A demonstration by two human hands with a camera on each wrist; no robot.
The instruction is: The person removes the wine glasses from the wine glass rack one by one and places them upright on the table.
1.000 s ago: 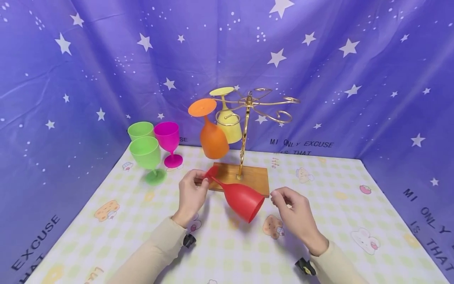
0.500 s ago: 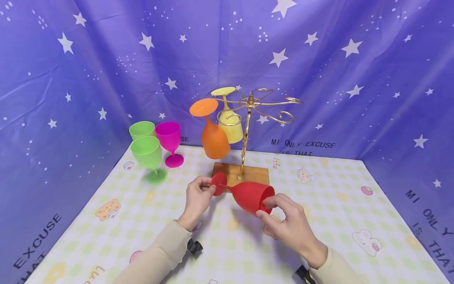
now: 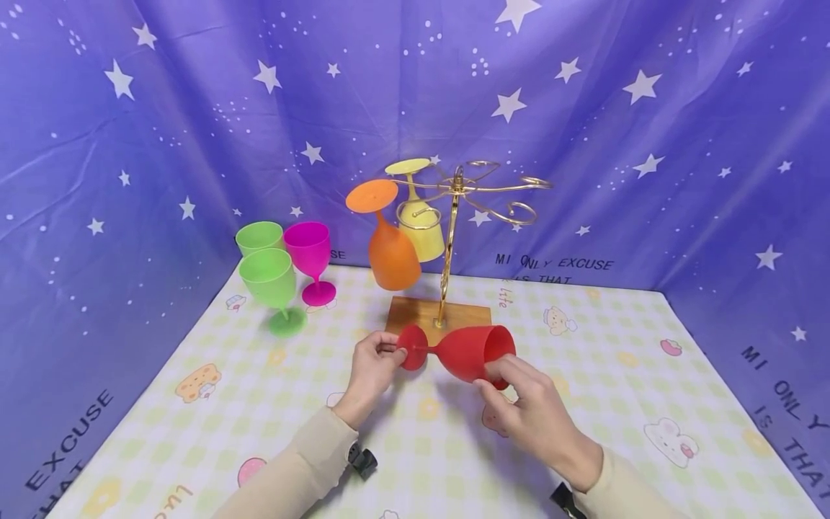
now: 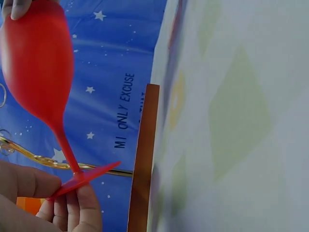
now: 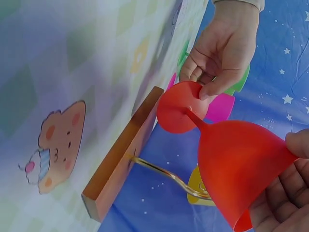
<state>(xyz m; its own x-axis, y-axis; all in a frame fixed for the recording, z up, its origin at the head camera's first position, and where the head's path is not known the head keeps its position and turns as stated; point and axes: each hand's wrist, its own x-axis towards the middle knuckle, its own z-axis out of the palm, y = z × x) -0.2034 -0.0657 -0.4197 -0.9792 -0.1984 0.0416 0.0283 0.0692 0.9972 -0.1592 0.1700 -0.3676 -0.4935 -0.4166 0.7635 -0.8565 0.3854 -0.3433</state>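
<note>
A red goblet point(image 3: 463, 353) lies sideways in the air in front of the rack's wooden base, foot to the left and mouth to the right. My left hand point(image 3: 376, 371) pinches the edge of its round foot, thumb on one face and fingers behind, as the left wrist view shows. With thumb and fingers my right hand point(image 3: 541, 414) grips the rim, some fingertips inside the mouth. Behind stands a gold rack point(image 3: 447, 252) on a wooden base point(image 3: 470, 316). An orange goblet point(image 3: 393, 252) and a yellow goblet point(image 3: 421, 223) hang upside down from its left arms.
Two green goblets point(image 3: 269, 277) and a magenta goblet point(image 3: 308, 249) stand upright at the back left of the table. Curled gold arms point(image 3: 519, 210) of the rack reach out to the right. A starry blue curtain point(image 3: 583, 144) encloses the table's back and sides.
My right hand has come in from the right and taken hold of the red goblet's rim. The goblet has swung from tilted to nearly level and shifted slightly right with my left hand.
</note>
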